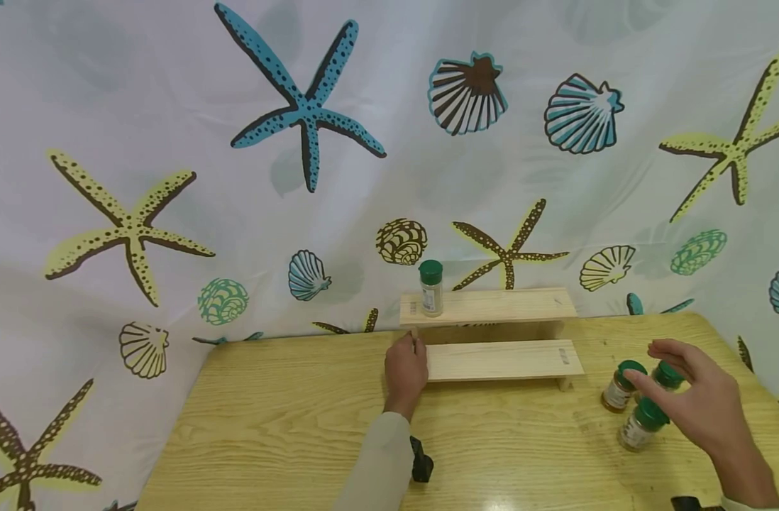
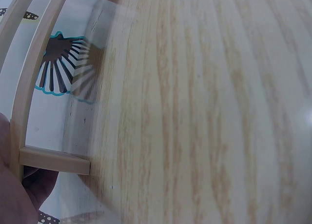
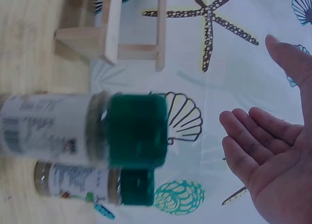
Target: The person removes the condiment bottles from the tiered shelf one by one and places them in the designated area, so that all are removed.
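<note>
A two-step wooden shelf rack (image 1: 498,360) stands at the back of the table. My left hand (image 1: 406,370) grips the left end of its lower step; in the left wrist view, fingers (image 2: 43,185) reach under the board. On the upper step, near its left end, a spice jar (image 1: 431,289) with a green lid stands upright. Three similar spice jars (image 1: 635,434) are grouped to the right of the rack. Beside them my right hand (image 1: 709,404) is spread and holds nothing. Two of those jars (image 3: 53,129) appear in the right wrist view, apart from the palm.
A light wood-grain table (image 1: 287,419) bears the rack and jars. Behind it hangs a white cloth (image 1: 389,177) printed with starfish and shells, close to the rack's back. A black strap piece (image 1: 421,461) sits at my left wrist.
</note>
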{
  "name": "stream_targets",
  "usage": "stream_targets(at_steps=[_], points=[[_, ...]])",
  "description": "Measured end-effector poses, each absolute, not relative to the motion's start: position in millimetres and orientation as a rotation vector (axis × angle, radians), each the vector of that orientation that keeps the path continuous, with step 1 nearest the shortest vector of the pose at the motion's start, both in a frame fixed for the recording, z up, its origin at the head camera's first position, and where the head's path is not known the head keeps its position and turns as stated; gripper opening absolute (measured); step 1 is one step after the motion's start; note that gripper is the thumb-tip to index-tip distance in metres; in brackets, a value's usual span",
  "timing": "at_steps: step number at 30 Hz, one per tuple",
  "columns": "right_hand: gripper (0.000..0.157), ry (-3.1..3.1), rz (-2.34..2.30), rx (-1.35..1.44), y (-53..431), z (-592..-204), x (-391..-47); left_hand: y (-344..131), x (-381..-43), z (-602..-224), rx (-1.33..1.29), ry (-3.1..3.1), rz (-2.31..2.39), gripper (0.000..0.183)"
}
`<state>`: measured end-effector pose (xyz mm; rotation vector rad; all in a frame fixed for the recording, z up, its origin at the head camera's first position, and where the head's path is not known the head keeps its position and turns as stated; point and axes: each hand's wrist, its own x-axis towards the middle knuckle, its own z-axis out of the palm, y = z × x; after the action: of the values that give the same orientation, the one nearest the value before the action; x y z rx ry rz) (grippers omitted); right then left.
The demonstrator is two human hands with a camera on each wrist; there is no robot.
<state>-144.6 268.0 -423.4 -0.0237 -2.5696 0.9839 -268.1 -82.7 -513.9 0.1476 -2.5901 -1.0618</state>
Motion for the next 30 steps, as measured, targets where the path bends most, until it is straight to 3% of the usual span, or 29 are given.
stream_targets(at_steps=[30], points=[[0.048,-2.320,1.334,0.360,158,-375,-224,-82,-269,-512,0.168,-2.603,-1.060,0.027]])
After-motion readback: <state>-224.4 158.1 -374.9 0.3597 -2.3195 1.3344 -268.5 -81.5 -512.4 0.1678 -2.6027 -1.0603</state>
